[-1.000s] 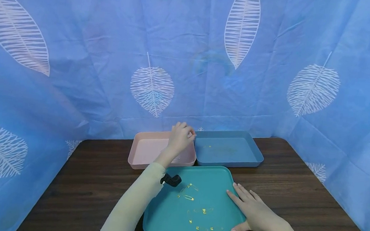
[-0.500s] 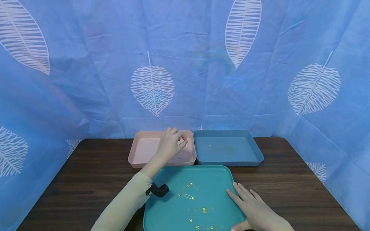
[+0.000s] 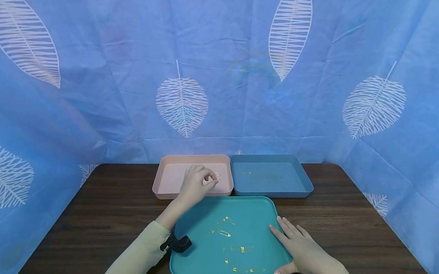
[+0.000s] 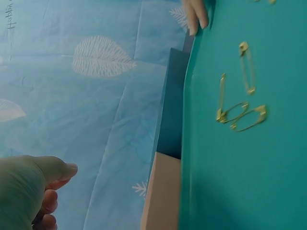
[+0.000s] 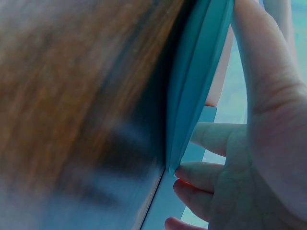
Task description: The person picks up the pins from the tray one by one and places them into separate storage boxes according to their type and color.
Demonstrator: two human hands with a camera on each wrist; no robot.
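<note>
My left hand hovers over the near part of the pink tray, its fingers loosely curled and the thumb close to the index finger. In the left wrist view, the thumb shows with nothing visible between it and the fingers. Silver safety pins lie in the pink tray beside the fingertips. My right hand rests with spread fingers on the right edge of the teal tray. Several gold safety pins are scattered on that tray.
A blue tray stands right of the pink one, with a gold safety pin in it. All three trays are on a dark wooden table. A blue leaf-print cloth hangs behind the table.
My left hand has moved left and toward me, from the border of the pink and blue trays to the pink tray's near part, uncovering silver pins. My right hand stays put.
</note>
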